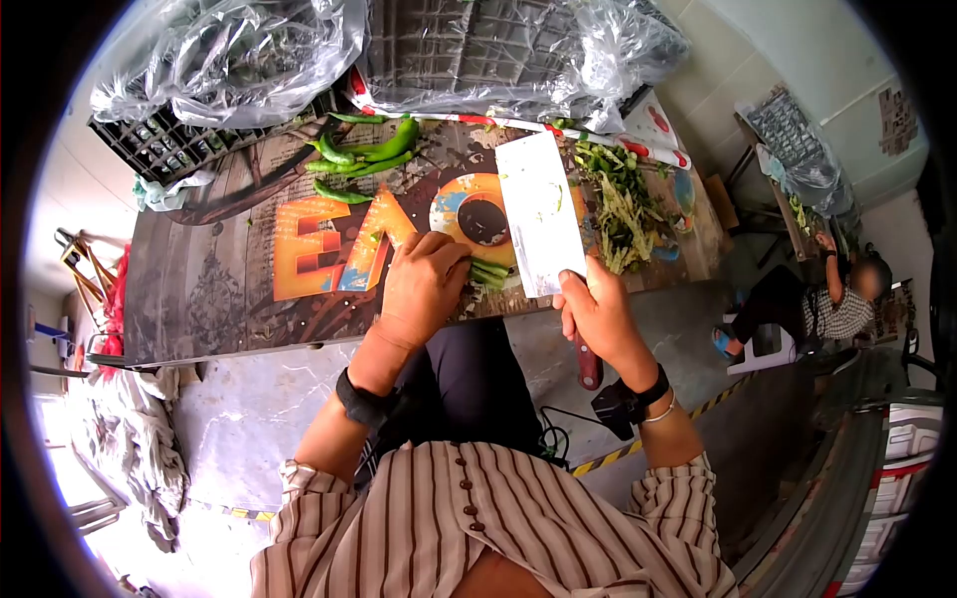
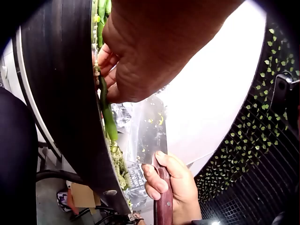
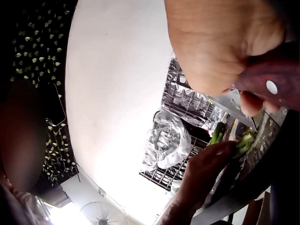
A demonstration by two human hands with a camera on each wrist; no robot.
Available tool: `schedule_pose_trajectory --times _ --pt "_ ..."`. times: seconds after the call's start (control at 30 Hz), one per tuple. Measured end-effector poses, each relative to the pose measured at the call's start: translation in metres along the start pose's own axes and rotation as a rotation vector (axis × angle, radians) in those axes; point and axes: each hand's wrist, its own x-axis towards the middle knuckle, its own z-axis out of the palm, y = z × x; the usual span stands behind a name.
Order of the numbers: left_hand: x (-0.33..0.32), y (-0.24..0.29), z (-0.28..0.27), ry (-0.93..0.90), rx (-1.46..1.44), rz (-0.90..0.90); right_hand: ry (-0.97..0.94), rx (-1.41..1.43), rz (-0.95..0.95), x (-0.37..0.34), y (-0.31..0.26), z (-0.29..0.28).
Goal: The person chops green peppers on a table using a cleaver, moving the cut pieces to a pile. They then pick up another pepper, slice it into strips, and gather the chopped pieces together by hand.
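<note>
In the head view the left hand [image 1: 427, 284] holds green peppers [image 1: 488, 272] against the table near its front edge, fingers curled over them. The right hand [image 1: 604, 317] grips the dark red handle [image 1: 589, 365] of a wide cleaver, whose pale blade [image 1: 541, 214] stands just right of the peppers, with small green bits stuck on it. In the left wrist view a long green pepper [image 2: 108, 117] sticks out from under the left hand [image 2: 140, 56]. The right wrist view shows the right hand [image 3: 220, 51] close up and the peppers' ends [image 3: 245, 142] by the left fingers.
Whole green peppers [image 1: 369, 154] lie at the table's back left, and a pile of cut peppers [image 1: 623, 209] lies right of the blade. Plastic-covered crates [image 1: 469, 60] stand along the back. A person [image 1: 842, 304] sits at the far right beside another table.
</note>
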Motion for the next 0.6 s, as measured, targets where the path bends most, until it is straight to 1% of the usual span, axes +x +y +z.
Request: schedule_pose_trajectory --times 0.1,0.2,0.27,0.3,0.37,0.5,0.53,0.57,0.6 --pt "-0.004 0.002 -0.003 -0.019 0.026 -0.037 0.022 0.033 -0.012 0.002 0.003 0.003" --pt "-0.007 0.002 0.000 0.035 -0.019 -0.078 0.051 0.056 -0.045 0.004 0.004 0.012" --pt "-0.006 0.003 0.002 0.059 -0.085 -0.210 0.079 0.114 -0.083 0.006 0.003 0.020" --pt "-0.006 0.003 0.003 0.059 -0.085 -0.209 0.080 0.114 -0.084 0.007 0.002 0.024" --pt "-0.007 0.004 0.004 0.061 -0.133 -0.254 0.104 0.086 -0.175 0.010 -0.001 0.031" --pt "-0.008 0.005 0.003 0.071 -0.121 -0.216 0.122 0.059 -0.226 0.021 -0.002 0.046" --pt "-0.008 0.004 0.004 0.097 -0.136 -0.213 0.108 0.072 -0.179 0.023 -0.009 0.050" --pt "-0.009 0.002 0.005 0.122 -0.150 -0.210 0.107 0.071 -0.180 0.027 -0.005 0.052" --pt "-0.010 0.001 0.006 0.125 -0.150 -0.210 0.135 -0.074 -0.239 0.032 0.004 0.054"
